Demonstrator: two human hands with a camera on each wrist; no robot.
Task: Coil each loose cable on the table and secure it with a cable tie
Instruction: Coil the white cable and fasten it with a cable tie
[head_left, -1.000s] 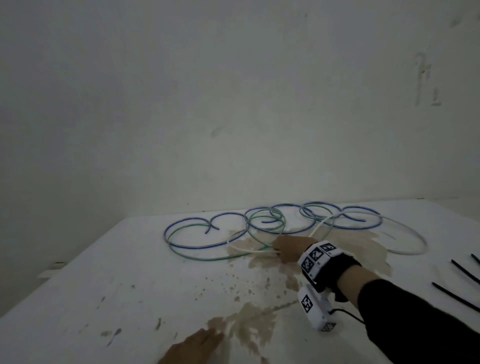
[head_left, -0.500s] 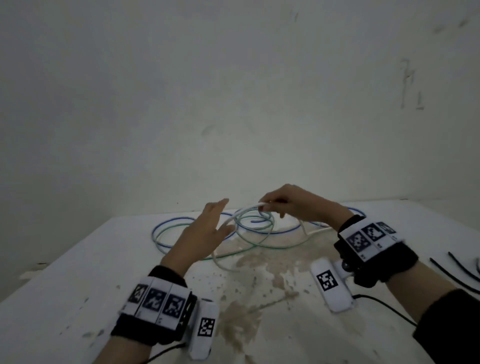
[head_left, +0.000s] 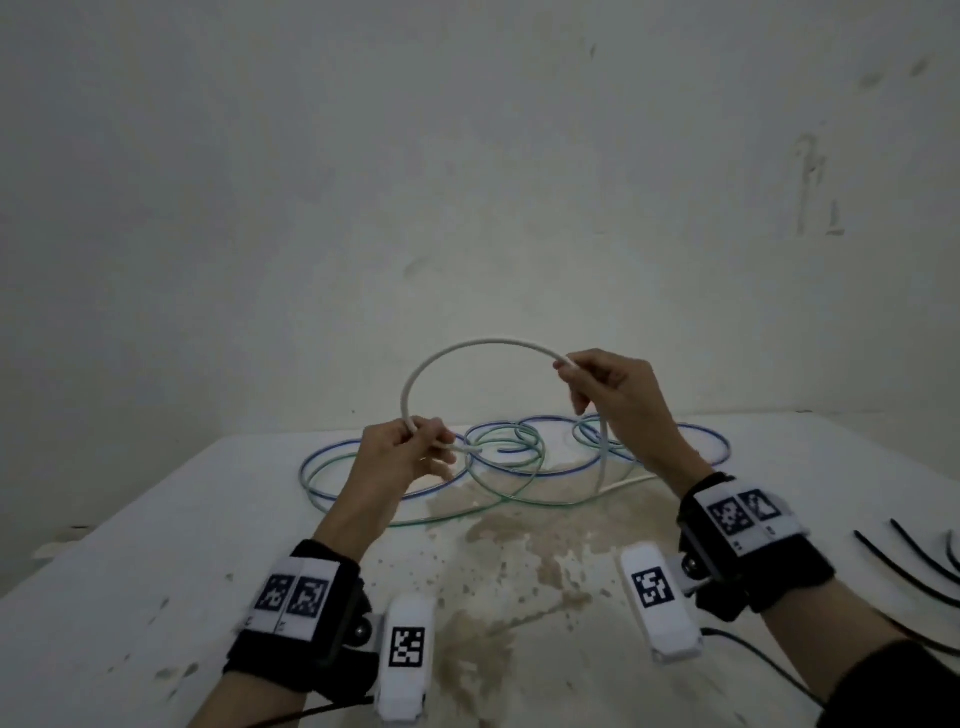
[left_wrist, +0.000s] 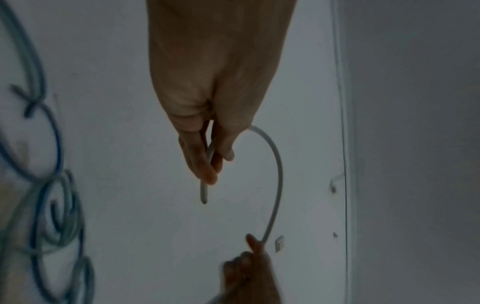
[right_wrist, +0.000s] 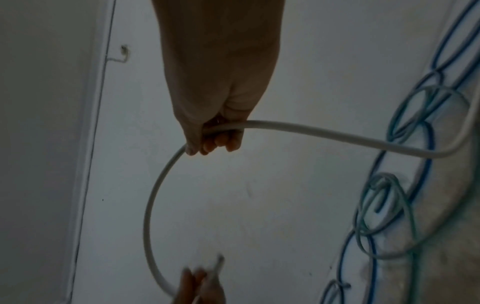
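Observation:
A white cable (head_left: 467, 347) arches in the air between both hands above the table. My left hand (head_left: 410, 452) pinches it near its free end (left_wrist: 203, 195). My right hand (head_left: 602, 384) grips it further along (right_wrist: 226, 125); from there it drops to the table (head_left: 602, 467). In the right wrist view the white cable (right_wrist: 153, 197) curves down to the left hand. A blue cable (head_left: 545, 470) and a green cable (head_left: 498, 493) lie in loose overlapping loops on the table behind the hands.
The white table (head_left: 156, 571) has brown stains (head_left: 519, 535) in the middle. Black cable ties (head_left: 904, 561) lie at the right edge. A bare wall (head_left: 467, 182) stands right behind the table. Tracker bands and wrist cameras (head_left: 405, 654) sit on both wrists.
Both hands have lifted the white cable off the table. The left hand, open half a second ago, now pinches its end, and the cable forms a raised arch between the hands.

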